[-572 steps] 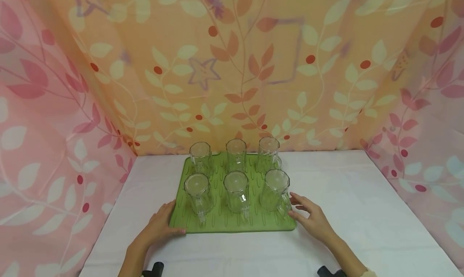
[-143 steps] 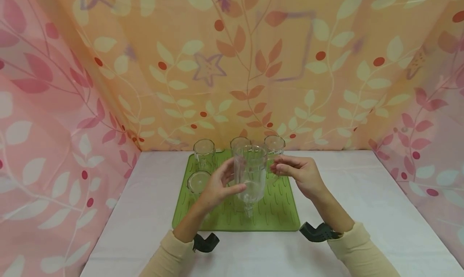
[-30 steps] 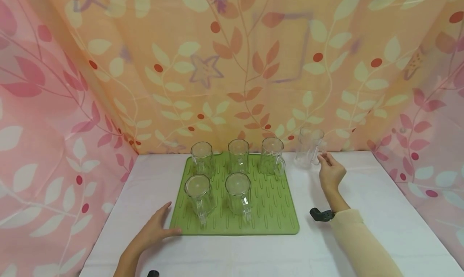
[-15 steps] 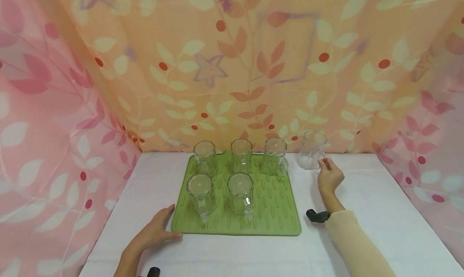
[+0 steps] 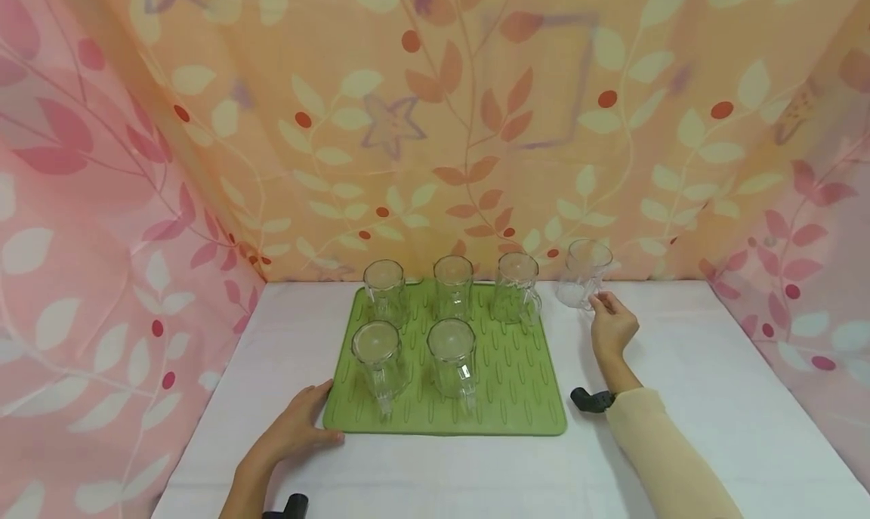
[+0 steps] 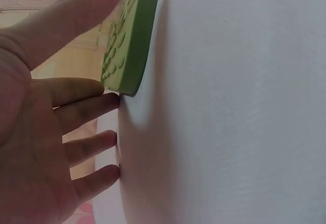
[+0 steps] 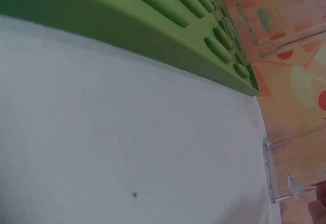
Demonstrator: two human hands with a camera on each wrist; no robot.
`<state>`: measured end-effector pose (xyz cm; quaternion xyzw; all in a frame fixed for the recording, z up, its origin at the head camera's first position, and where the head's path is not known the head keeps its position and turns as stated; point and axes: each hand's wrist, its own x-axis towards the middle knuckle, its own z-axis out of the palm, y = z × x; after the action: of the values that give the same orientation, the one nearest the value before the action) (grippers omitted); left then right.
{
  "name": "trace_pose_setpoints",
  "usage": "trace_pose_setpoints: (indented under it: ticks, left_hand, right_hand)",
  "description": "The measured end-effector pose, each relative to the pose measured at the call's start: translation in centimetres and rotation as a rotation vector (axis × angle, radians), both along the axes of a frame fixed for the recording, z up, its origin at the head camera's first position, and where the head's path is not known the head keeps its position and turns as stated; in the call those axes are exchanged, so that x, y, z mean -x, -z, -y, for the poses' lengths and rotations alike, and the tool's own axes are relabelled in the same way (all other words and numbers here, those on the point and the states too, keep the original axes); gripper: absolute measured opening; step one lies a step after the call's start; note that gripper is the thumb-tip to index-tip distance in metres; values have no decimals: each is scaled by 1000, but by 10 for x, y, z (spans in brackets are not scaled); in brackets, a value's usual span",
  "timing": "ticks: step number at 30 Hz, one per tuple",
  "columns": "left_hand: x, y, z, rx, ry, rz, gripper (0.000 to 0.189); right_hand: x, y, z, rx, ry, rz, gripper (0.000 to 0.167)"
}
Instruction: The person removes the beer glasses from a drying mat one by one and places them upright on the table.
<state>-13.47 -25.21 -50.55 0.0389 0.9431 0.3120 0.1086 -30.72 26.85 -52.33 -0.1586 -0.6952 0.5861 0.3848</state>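
Observation:
In the head view my right hand pinches the handle of a clear glass mug, which stands rim up on the white cloth at the back, right of the green ridged mat. The right wrist view shows that mug's base at the cloth, with only a bit of the fingertips in frame. My left hand lies at the mat's front left corner, thumb along the front edge and fingers spread beside the left edge. In the left wrist view those fingers look nearly straight next to the mat's corner.
Several more glass mugs stand bottom up on the mat: a back row with a middle one and a right one, and a front left and front middle one. A patterned curtain closes off the back.
The front right mug has left the mat; both hands held it above the mat earlier. It now stands right of the mat in my right hand, and my left hand is back at the mat's corner.

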Motion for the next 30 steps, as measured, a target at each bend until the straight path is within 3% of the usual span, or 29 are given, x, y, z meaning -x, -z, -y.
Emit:
trace_pose_setpoints:
  ticks: [5,10,15,22,30]
  left_hand:
    - [0,0,0,1,-4,-9,106]
    - [0,3,0,-23,-13,2,107]
    - [0,4,-1,-32,10,-9,107]
    - [3,2,-6,13,12,1,110]
    - [7,6,-8,26,-6,16,113]
  right_hand:
    - [1,-1,-1,-63,7,38,13]
    - [-4,2,-5,-26,-38,114,25]
    - [-15,-1,-9,-39,-59,181,37]
    - [-37,-18,-6,-121,-101,288,46]
    - [-69,-36,4,-178,-215,222,47]
